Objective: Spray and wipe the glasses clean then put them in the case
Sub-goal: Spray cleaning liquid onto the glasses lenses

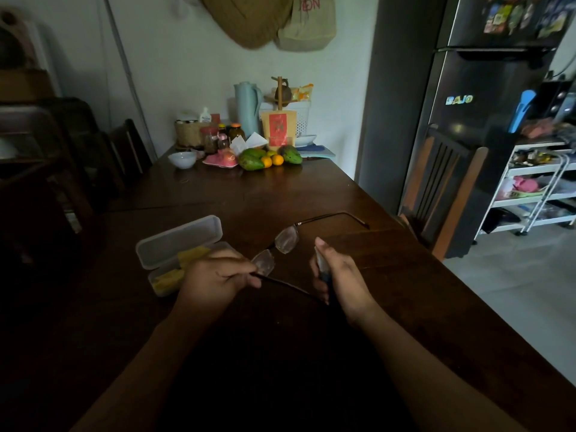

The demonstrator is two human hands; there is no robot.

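My left hand (215, 275) grips the thin-framed glasses (286, 240) by the near temple arm, holding them above the dark wooden table (218, 194) with both arms unfolded. Just right of the lenses, my right hand (338, 272) is closed around a small spray bottle (322, 266), thumb on top, nozzle end toward the lenses. A clear plastic case (180, 244) lies open to the left of my left hand, with a yellow cloth (193, 255) inside it. Most of the bottle is hidden by my fingers.
At the table's far end stand fruit (268, 159), a white bowl (183, 159), jars, a pale blue jug (247, 107) and a basket. A wooden chair (442, 185) and a dark fridge (473, 88) are at the right, with a white trolley (536, 188) beyond.
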